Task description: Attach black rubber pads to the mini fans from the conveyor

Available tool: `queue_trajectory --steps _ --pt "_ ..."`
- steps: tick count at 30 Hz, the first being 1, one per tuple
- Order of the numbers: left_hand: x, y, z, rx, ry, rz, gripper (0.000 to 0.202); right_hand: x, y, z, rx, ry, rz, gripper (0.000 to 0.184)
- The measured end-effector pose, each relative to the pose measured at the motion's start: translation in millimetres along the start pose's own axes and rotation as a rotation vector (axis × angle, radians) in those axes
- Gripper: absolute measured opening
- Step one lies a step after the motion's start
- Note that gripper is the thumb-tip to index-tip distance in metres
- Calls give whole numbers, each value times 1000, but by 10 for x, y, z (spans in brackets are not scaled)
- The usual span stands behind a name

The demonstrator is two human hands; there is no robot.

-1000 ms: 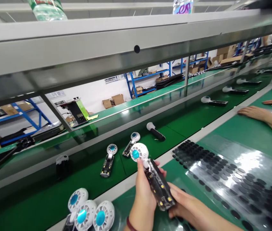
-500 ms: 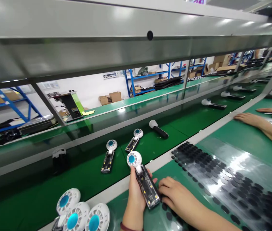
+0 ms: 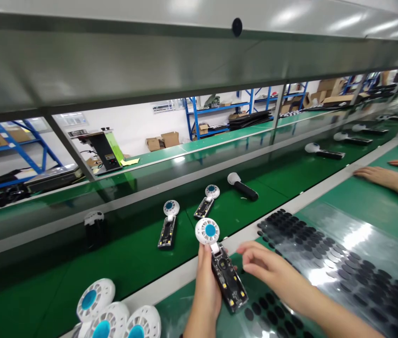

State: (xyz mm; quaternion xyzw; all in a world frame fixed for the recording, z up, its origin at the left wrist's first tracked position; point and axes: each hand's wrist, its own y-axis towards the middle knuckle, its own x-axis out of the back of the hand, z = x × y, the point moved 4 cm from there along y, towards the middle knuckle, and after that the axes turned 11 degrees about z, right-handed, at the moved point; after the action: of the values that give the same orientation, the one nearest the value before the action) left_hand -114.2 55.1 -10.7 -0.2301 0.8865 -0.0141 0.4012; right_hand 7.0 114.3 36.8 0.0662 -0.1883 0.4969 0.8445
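My left hand (image 3: pixel 206 286) is wrapped round a fan-like handheld device (image 3: pixel 229 281) from its left side. The device has a round white vented head with a blue centre, tilted up, and a clear-dark handle showing a circuit board with yellow squares. A dark round spot shows near the handle's top. To its right hovers my right hand (image 3: pixel 265 265), its fingers bent and a gap between thumb and forefinger; nothing shows in it. Under my right forearm lie black round stickers (image 3: pixel 269 305), part of a glossy clear sheet (image 3: pixel 332 256).
On the green conveyor belt (image 3: pixel 128 253) lie several similar devices (image 3: pixel 167 230), some with black handles (image 3: pixel 246 190). White heads (image 3: pixel 96 300) cluster at lower left. Another person's hand (image 3: pixel 378 176) rests on the bench at right. A metal beam (image 3: pixel 149 61) crosses overhead.
My right hand has lifted from beside the handle's lower end to the right of its upper part. The held device has shifted slightly right in view. The camera has tilted a little.
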Motion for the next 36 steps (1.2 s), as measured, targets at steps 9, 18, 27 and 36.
queue_trajectory --steps 9,18,27,36 --pt "-24 20 -4 17 -27 100 45 -130 358 218 -28 -15 71 14" --pt "50 35 34 -3 -49 38 43 -138 359 167 -12 -21 68 15" --pt "88 59 83 24 -98 32 41 -189 357 130 -47 -11 43 14" --pt "28 47 38 10 -65 51 34 -264 294 70 -51 19 -46 14"
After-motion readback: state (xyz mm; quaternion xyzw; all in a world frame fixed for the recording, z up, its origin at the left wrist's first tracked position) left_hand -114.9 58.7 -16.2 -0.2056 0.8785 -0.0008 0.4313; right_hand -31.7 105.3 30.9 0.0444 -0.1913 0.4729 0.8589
